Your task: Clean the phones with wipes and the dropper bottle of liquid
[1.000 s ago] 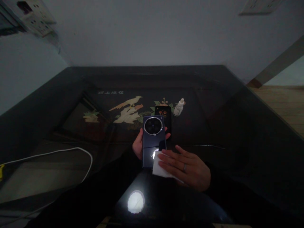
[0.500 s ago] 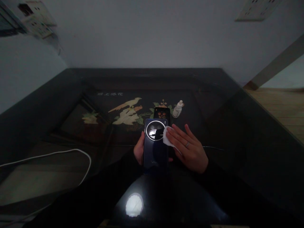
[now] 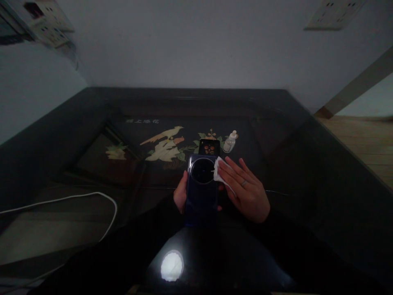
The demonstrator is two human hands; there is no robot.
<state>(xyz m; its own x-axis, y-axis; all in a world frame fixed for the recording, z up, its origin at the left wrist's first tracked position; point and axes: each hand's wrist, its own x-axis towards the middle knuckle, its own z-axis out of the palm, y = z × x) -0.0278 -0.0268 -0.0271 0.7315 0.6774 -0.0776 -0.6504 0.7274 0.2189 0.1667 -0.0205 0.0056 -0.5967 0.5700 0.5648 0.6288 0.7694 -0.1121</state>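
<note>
A dark blue smartphone (image 3: 201,205) is held back side up, its big round camera ring toward the far end. My left hand (image 3: 180,193) grips it from the left, with fingertips showing at its right edge. In my right hand (image 3: 245,190) a white wipe (image 3: 218,174) lies under the fingers, pressed at the phone's upper right edge beside the camera ring. A ring sits on one finger of that hand. Just beyond the phone, a second dark device (image 3: 209,146) lies on the table, partly covered from view. A small white-capped bottle (image 3: 229,142) stands to its right.
The dark glossy table (image 3: 184,100) bears an inlaid bird and flower picture (image 3: 164,149). A white cable (image 3: 76,196) runs across the left side. Wall sockets (image 3: 336,14) are on the far wall. A bright round light reflection shows near the front.
The wipe and my right hand have shifted slightly right, toward the phone's edge. The phone has tilted a little, so the bright reflection on its camera ring is gone.
</note>
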